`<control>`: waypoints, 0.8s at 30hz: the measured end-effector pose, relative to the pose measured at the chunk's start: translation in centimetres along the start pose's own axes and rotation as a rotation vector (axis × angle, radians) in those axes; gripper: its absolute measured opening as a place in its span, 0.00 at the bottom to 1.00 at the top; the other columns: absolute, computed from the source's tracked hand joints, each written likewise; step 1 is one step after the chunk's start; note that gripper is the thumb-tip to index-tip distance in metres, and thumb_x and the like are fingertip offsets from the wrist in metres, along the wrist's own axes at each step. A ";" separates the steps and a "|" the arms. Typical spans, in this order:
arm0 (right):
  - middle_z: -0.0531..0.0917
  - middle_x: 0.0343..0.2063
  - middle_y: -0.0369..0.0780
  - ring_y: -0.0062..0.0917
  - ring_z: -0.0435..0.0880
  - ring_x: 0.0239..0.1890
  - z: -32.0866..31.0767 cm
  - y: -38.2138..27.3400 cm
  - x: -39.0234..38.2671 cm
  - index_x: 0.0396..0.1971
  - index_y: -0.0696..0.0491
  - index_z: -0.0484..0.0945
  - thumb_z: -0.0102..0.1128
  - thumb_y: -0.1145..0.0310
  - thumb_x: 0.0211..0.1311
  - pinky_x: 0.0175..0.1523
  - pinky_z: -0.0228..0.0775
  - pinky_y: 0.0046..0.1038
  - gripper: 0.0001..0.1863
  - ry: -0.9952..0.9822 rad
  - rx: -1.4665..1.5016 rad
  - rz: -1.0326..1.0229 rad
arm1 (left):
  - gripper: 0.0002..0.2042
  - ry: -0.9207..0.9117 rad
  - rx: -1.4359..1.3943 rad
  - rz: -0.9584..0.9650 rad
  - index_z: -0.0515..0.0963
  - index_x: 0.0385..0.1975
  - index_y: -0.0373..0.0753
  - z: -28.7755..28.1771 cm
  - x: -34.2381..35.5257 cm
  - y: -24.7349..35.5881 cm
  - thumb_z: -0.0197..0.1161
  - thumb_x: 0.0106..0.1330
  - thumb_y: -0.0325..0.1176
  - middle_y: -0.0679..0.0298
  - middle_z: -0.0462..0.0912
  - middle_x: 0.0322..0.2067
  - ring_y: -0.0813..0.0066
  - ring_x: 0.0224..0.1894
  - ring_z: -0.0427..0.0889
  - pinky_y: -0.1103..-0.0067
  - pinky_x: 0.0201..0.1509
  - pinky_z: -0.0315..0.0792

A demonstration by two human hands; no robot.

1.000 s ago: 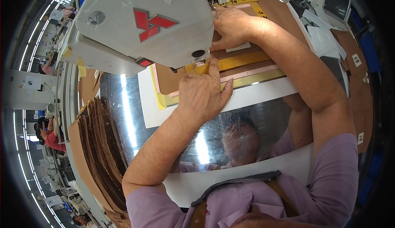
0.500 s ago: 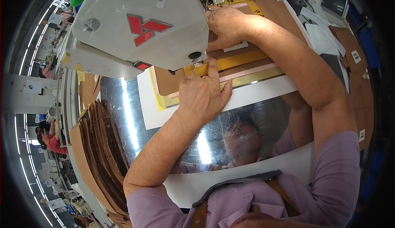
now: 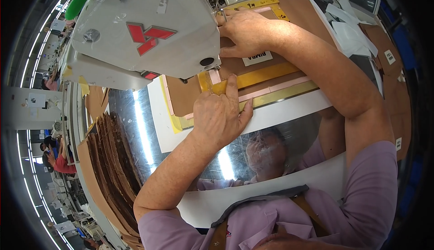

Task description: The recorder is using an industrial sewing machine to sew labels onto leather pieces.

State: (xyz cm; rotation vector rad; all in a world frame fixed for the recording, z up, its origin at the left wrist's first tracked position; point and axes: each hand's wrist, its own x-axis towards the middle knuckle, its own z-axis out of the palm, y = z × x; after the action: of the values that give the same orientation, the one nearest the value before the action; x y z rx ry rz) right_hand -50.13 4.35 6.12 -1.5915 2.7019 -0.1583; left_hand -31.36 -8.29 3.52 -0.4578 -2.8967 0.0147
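A flat brown panel lies under the head of a large off-white sewing machine, with a yellow frame-shaped template on top. Pale pink strips run along the panel's near and left sides. My left hand rests near the template's near-left corner, index finger stretched onto it and thumb spread beside it. Beyond it, my right hand lies palm down on the panel inside the template, thumb apart; the machine partly hides its fingertips. A white label shows beneath the right wrist.
A white sheet and a shiny metal plate lie under and in front of the work. Stacked brown pieces stand at left; more brown panels and crumpled white paper are at right. Other people work far left.
Template, panel and both hands sit slightly nearer, and the machine head appears further left. More of the white label and of the template's near-left corner now shows.
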 end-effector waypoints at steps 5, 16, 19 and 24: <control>0.79 0.60 0.37 0.31 0.74 0.65 1.8 0.2 -0.9 0.60 0.50 0.82 0.58 0.47 0.67 0.69 0.66 0.40 0.29 0.080 0.016 -0.052 | 0.31 0.066 -0.039 0.036 0.77 0.58 0.33 -0.6 -0.8 -0.8 0.69 0.63 0.53 0.65 0.82 0.19 0.67 0.18 0.78 0.72 0.33 0.67; 0.81 0.57 0.37 0.29 0.75 0.62 1.9 -0.4 -3.9 0.62 0.51 0.78 0.54 0.50 0.72 0.66 0.66 0.37 0.27 0.124 -0.001 -0.146 | 0.36 -0.012 -0.146 0.030 0.77 0.59 0.31 -2.3 -3.7 -0.2 0.72 0.60 0.55 0.63 0.82 0.19 0.66 0.17 0.74 0.71 0.34 0.66; 0.82 0.56 0.37 0.29 0.75 0.62 1.8 -0.7 -4.5 0.61 0.52 0.79 0.55 0.50 0.72 0.66 0.66 0.36 0.27 0.109 0.007 -0.178 | 0.37 -0.009 -0.164 0.041 0.76 0.60 0.29 -2.2 -4.3 0.2 0.73 0.59 0.54 0.63 0.81 0.19 0.67 0.17 0.74 0.72 0.33 0.66; 0.82 0.57 0.36 0.28 0.75 0.63 2.5 -1.5 -5.7 0.58 0.51 0.82 0.56 0.49 0.72 0.66 0.64 0.35 0.26 0.203 0.039 -0.242 | 0.38 -0.014 -0.168 0.051 0.75 0.61 0.28 -2.4 -5.4 0.9 0.74 0.59 0.52 0.63 0.82 0.21 0.69 0.18 0.77 0.73 0.32 0.67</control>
State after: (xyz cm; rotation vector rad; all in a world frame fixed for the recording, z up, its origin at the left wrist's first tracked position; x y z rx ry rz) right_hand -45.94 8.35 3.53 -1.9880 2.6133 -0.3908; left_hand -25.57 -9.14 4.75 -0.5616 -2.9115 -0.2194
